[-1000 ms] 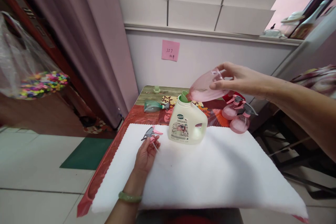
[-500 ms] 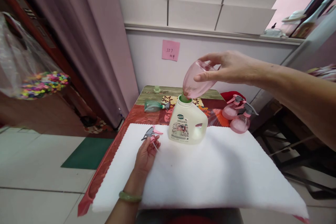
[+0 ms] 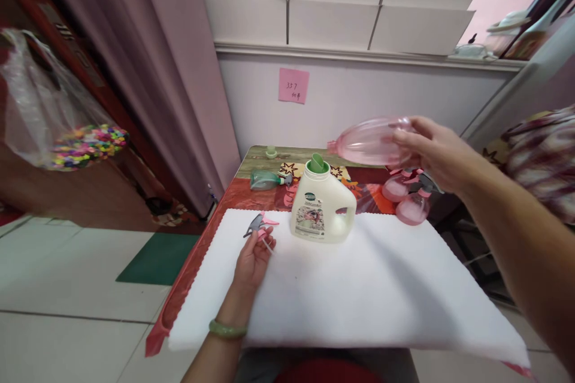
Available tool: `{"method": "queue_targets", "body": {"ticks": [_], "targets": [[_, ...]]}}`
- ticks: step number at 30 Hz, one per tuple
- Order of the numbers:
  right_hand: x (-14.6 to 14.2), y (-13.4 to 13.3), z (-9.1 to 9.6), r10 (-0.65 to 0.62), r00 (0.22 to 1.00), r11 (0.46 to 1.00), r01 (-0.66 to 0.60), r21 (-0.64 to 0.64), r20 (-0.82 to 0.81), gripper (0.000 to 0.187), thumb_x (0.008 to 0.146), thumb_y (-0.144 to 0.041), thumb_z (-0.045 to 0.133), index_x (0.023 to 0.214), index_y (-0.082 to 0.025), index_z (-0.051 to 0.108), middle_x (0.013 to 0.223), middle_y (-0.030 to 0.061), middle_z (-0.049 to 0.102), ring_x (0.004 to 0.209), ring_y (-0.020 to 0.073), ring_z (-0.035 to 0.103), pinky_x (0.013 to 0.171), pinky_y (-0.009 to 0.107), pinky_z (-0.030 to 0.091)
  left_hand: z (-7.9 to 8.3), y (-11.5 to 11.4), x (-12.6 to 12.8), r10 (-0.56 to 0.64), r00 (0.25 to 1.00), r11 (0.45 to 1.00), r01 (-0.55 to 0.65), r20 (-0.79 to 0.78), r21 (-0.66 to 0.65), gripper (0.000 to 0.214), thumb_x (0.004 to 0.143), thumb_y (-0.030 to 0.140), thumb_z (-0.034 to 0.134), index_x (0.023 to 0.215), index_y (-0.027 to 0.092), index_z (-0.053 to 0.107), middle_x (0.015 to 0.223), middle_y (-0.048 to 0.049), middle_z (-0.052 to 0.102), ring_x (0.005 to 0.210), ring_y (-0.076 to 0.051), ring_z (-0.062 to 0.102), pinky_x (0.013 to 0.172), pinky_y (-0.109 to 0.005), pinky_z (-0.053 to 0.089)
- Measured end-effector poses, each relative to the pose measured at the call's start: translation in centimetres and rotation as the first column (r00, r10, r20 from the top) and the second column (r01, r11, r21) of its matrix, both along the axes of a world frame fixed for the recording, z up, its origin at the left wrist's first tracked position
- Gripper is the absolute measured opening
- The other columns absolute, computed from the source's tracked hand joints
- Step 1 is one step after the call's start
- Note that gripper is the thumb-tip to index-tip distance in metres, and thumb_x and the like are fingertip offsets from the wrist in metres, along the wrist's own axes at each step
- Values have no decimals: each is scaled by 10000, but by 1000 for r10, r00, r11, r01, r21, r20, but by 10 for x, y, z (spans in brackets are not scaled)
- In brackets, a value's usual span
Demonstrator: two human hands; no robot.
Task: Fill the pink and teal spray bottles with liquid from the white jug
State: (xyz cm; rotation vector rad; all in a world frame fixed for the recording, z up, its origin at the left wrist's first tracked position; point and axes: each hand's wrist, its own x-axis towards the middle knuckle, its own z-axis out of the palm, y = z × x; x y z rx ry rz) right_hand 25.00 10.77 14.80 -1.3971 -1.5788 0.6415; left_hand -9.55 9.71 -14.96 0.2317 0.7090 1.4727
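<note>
My right hand grips the base of a clear pink bottle, which lies sideways in the air with its neck to the left. Below that neck stands a cream detergent jug, uncapped, a green spout showing in its mouth. My left hand is closed around a grey and pink spray trigger head, its thin tube pointing down and right over the white mat. I cannot see any liquid in the pink bottle.
A green spray bottle lies behind the mat on the left, near a pale green cap. Two pink spray bottles stand at the right. A plastic bag of colourful pieces hangs at left. A pink note is on the wall.
The pink bottle has left the jug's mouth and gone from tilted neck-down to nearly level. My right hand has moved right and down with it. My left hand stays nearly in place.
</note>
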Motion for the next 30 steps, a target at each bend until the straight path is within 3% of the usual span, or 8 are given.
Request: {"method": "queue_targets", "body": {"ticks": [3,5,6,9,12,17,23,30], "targets": [[8,-34,-47,-20,909,968,-87,-236,-415,440,865,-550,666,1231,-306,657,1351,95,673,1103,314,709,838,389,621,16,0,-2,53,997,999,-53,50,-1,220,997,254,562,919,151,739,954,-109,784,713,-124,706,755,-280,614],[5,-57,-87,-47,799,960,-131,-249,-599,403,872,-576,623,1189,-335,685,1405,76,650,1199,330,670,852,404,624,33,-1,-3,96,992,995,-98,82,21,276,1033,253,481,989,164,738,968,-97,778,723,-110,695,764,-264,605],[2,-68,-108,-30,765,951,-176,-253,-644,435,868,-571,620,1239,-349,670,1451,68,618,1212,334,661,852,425,626,44,-1,-3,116,989,992,-121,96,38,295,1046,256,450,1032,172,733,988,-92,776,740,-105,692,780,-263,602],[-11,-97,-165,-25,728,972,-141,-186,-685,637,800,-616,659,1380,-376,554,1408,96,636,1006,308,730,730,463,645,80,-2,-1,169,978,979,-181,125,91,306,1059,280,426,1095,178,712,1020,-76,769,770,-96,680,799,-254,592],[-18,-117,-200,15,750,974,-160,-160,-661,659,822,-528,700,1431,-382,495,1417,106,615,989,276,728,792,459,634,114,-6,5,179,971,964,-205,156,171,319,1065,294,413,1111,162,700,1004,-81,762,759,-104,670,761,-252,585],[-14,-128,-205,88,787,970,-206,-126,-610,689,807,-451,761,1437,-361,497,1444,112,574,1059,286,697,862,446,611,144,-17,26,117,980,957,-154,160,245,293,1057,280,439,1091,144,696,985,-83,745,697,-97,643,730,-253,574],[-18,-131,-199,134,794,966,-237,-99,-593,691,809,-498,755,1436,-364,496,1424,101,581,1046,283,696,907,459,585,147,-22,52,72,987,969,-104,146,222,267,1042,279,484,997,131,701,977,-86,747,712,-103,642,730,-250,566],[-11,-139,-201,78,777,978,-180,-102,-624,704,796,-497,748,1437,-349,499,1433,110,583,1054,278,679,892,442,588,161,-26,53,122,984,964,-148,128,219,325,1064,256,412,984,130,700,931,-81,752,682,-101,641,692,-253,571]]}}
